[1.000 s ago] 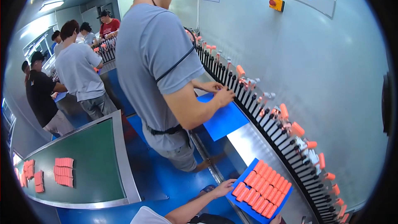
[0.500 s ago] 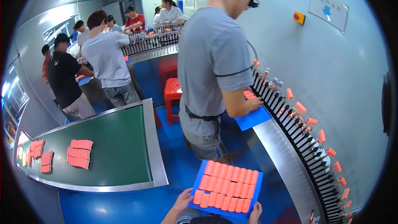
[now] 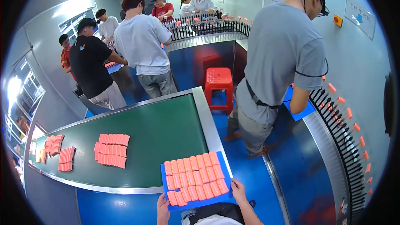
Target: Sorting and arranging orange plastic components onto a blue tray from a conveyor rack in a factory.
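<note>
On my feed, the left hand [image 3: 163, 206] is closed on the near left corner of a flat blue rectangular sheet [image 3: 200, 203], and the right hand [image 3: 238, 189] holds its right edge; I cannot see the fingers underneath. The sheet carries three rows of smooth coral-orange cylindrical pieces [image 3: 193, 179], packed side by side. I read its long axis as left to right, the right end slightly farther away. The pieces lie crosswise, ends pointing near and far, far ends leaning slightly left. Beyond the sheet I have a green-topped, metal-edged counter [image 3: 166, 129], with stacked coral-orange pieces [image 3: 111, 151] farther left. A red plastic stool [image 3: 218, 88] stands on the far side.
</note>
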A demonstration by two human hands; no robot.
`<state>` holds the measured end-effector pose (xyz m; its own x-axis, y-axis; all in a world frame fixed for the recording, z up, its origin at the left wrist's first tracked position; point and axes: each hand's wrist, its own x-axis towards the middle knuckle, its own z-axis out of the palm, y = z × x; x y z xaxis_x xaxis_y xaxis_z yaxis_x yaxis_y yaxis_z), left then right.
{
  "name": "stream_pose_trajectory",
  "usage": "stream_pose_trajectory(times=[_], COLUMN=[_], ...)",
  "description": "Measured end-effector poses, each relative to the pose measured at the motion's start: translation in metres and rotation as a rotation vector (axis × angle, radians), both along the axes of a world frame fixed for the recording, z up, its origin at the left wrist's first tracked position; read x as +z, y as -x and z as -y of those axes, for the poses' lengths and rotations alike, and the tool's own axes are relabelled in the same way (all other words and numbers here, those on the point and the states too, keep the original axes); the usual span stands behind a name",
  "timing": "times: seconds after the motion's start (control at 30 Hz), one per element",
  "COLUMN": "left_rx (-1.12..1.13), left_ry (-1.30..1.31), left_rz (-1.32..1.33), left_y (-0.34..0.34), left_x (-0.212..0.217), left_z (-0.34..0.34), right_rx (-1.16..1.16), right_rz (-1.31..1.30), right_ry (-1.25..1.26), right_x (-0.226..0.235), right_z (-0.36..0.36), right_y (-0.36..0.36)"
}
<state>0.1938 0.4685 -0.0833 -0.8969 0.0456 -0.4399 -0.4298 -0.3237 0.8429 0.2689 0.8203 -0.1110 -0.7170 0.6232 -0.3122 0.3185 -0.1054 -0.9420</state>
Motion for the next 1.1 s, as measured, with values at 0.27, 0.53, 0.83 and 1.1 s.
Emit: stream_pose_trajectory(times=[0.27, 0.53, 0.83, 1.1], left_rx=[0.094, -0.012, -0.122, 0.037], left_ry=[-0.022, 0.063, -0.019, 0.14], left_rz=[0.091, 0.126, 0.02, 0.243], left_y=[0.044, 0.101, 0.118, 0.073], left_x=[-0.03, 0.021, 0.009, 0.025], left_z=[0.061, 0.032, 0.041, 0.066], right_rx=[0.068, 0.125, 0.124, 0.074], right_rz=[-0.001, 0.017, 0.031, 0.06], right_ry=[0.038, -0.021, -0.063, -0.044], right_x=[-0.009, 0.005, 0.012, 0.007], right_z=[0.041, 0.023, 0.021, 0.047], right_y=[0.071, 0.126, 0.133, 0.092])
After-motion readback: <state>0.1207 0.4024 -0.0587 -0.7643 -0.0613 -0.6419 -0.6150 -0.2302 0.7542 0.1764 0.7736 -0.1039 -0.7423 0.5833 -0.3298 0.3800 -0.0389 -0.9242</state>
